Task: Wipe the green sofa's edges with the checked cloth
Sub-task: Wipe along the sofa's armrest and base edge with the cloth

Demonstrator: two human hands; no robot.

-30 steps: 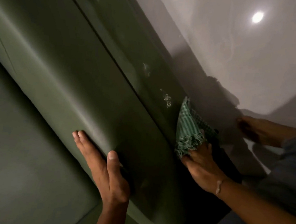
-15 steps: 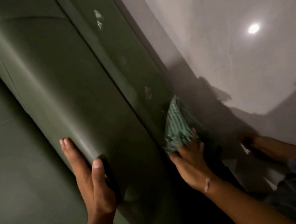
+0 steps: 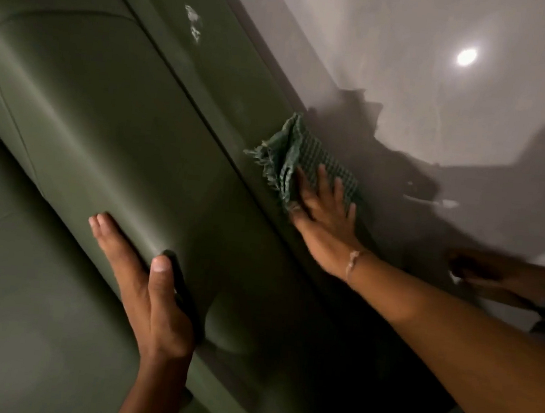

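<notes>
Your right hand (image 3: pixel 323 208) has gone from bunching the green-and-white checked cloth (image 3: pixel 298 157) to pressing it flat, fingers spread, and has slid it farther along the top back edge of the dark green leather sofa (image 3: pixel 112 115), beside the wall. Pale scuff marks (image 3: pixel 193 24) ahead remain unwiped. Your left hand (image 3: pixel 149 280) lies open, flat on the cushion, holding nothing, bracing only.

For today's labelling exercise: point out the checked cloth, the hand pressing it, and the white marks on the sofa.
checked cloth (image 3: pixel 290 147), head view, folded upper part.
right hand (image 3: pixel 323 208), head view, back of hand.
white marks (image 3: pixel 193 24), head view, middle of the patch.
</notes>
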